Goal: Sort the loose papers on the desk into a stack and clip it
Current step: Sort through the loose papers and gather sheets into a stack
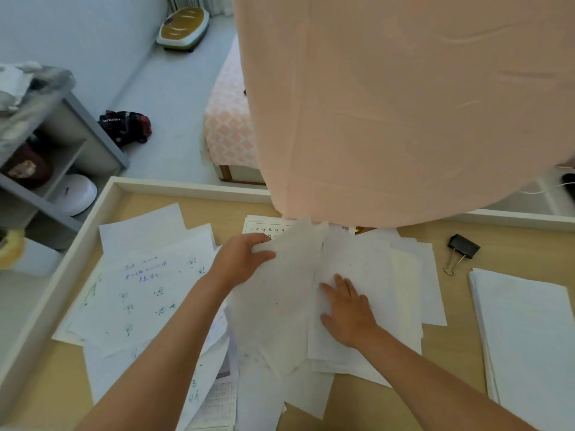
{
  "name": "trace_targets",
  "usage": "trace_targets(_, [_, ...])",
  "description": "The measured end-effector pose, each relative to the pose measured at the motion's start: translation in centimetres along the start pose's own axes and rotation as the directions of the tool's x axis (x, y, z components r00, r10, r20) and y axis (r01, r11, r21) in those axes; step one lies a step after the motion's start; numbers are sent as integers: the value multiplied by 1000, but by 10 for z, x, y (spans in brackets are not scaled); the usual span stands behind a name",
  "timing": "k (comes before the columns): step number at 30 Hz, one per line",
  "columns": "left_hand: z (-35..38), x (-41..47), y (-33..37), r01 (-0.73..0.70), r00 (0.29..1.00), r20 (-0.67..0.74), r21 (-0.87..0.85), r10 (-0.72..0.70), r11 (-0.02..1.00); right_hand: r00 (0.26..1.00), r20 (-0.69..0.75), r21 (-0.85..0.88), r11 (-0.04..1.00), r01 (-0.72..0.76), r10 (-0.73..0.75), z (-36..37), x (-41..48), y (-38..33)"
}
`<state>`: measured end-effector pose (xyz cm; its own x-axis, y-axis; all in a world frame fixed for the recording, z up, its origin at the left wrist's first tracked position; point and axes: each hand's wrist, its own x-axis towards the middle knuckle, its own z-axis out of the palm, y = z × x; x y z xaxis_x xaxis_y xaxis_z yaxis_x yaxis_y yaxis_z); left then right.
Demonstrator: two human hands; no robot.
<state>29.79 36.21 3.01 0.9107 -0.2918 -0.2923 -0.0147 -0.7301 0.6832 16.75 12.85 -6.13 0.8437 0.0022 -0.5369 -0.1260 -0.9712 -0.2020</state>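
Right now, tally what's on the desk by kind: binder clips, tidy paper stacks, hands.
binder clip: 1
tidy paper stack: 1
hands: 2 (left hand gripping a loose sheet; right hand flat on loose papers)
Total: 4

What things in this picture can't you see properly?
Head view:
- Printed page: mostly covered by the lifted sheet and the pink cloth.
- Blue handwriting: too blurred to read.
- Neat stack: cut off by the right edge.
- Left hand fingertips: hidden behind the sheet it grips.

White letters "WEISI" on the dark bag (pixel 124 126); handwriting on the loose papers (pixel 143 293) illegible.
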Motion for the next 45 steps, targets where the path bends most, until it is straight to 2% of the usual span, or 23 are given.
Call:
trace_targets(4, [-15, -21, 35, -112, 993, -40, 27, 113, 993, 999, 46, 32, 999, -27, 26, -10, 2, -9])
trace_targets(7, [-38, -35, 51, -143, 987, -84, -66, 138, 988, 996, 77, 62, 996, -59, 54, -22, -2, -16])
trace_targets(10, [-70, -51, 43, -100, 982, -179, -241, 57, 965, 992, 105, 93, 992, -82, 72, -29, -8, -22])
trace_targets(12, [-83, -63, 19, -24, 975, -213, -356, -57, 934, 994, 87, 303, 948, -94, 70, -32, -12, -28])
trace_targets(13, [-85, -69, 3, 25, 969, -215, -404, -122, 914, 994, 74, 492, 864, -108, 82, -34, -14, -35])
trace_targets(14, [-83, -76, -16, 78, 960, -209, -447, -188, 891, 990, 90, 678, 721, -143, 112, -37, -17, -42])
trace_targets(15, [-80, -83, -35, 137, 947, -199, -468, -254, 873, 981, 143, 832, 521, -193, 134, -40, -21, -51])
trace_targets(17, [-65, -100, -71, 245, 920, -165, -466, -356, 850, 959, 258, 953, 130, -273, 119, -44, -30, -66])
trace_targets(18, [-55, -108, -89, 292, 910, -138, -458, -392, 840, 953, 280, 956, 63, -288, 113, -42, -31, -70])
trace_targets(19, [-44, -118, -103, 332, 903, -102, -446, -416, 831, 948, 296, 952, 43, -303, 116, -37, -32, -74])
trace_targets(21, [-22, -138, -126, 403, 894, -20, -398, -448, 824, 935, 324, 933, 112, -341, 144, -22, -35, -82])
trace_targets(23, [-1, -156, -145, 447, 885, 38, -351, -465, 822, 928, 324, 899, 246, -362, 183, -2, -38, -91])
trace_targets(25, [14, -170, -159, 463, 882, 50, -280, -469, 841, 943, 253, 837, 440, -325, 215, 16, -42, -98])
trace_targets(27, [22, -183, -165, 494, 864, 27, -246, -503, 834, 942, 214, 783, 530, -324, 259, 31, -44, -100])
trace_targets(31, [25, -204, -168, 553, 808, -104, -204, -580, 808, 914, 196, 828, 438, -349, 356, 40, -52, -99])
trace_targets(33, [24, -209, -168, 569, 748, -194, -304, -634, 764, 884, 125, 864, 388, -320, 451, 36, -55, -97])
trace_targets(34, [25, -210, -171, 571, 701, -224, -393, -677, 721, 850, 109, 900, 312, -305, 516, 34, -54, -93])
trace_targets(36, [25, -209, -178, 548, 607, -176, -613, -775, 569, 789, 148, 959, 109, -262, 596, 30, -53, -89])
trace_targets(37, [28, -208, -181, 521, 591, -101, -709, -800, 474, 779, 191, 969, 12, -246, 597, 29, -54, -88])
trace_targets(39, [36, -207, -177, 488, 632, 54, -803, -773, 343, 796, 273, 959, -93, -266, 540, 31, -57, -90])
trace_targets(40, [41, -208, -169, 495, 659, 116, -811, -744, 312, 812, 314, 947, -103, -304, 492, 34, -61, -92])
trace_targets(42, [52, -208, -155, 536, 693, 196, -783, -694, 315, 851, 380, 919, -46, -391, 363, 38, -70, -95])
trace_targets(45, [67, -205, -147, 599, 713, 217, -684, -667, 417, 904, 371, 915, 80, -394, 211, 43, -79, -88])
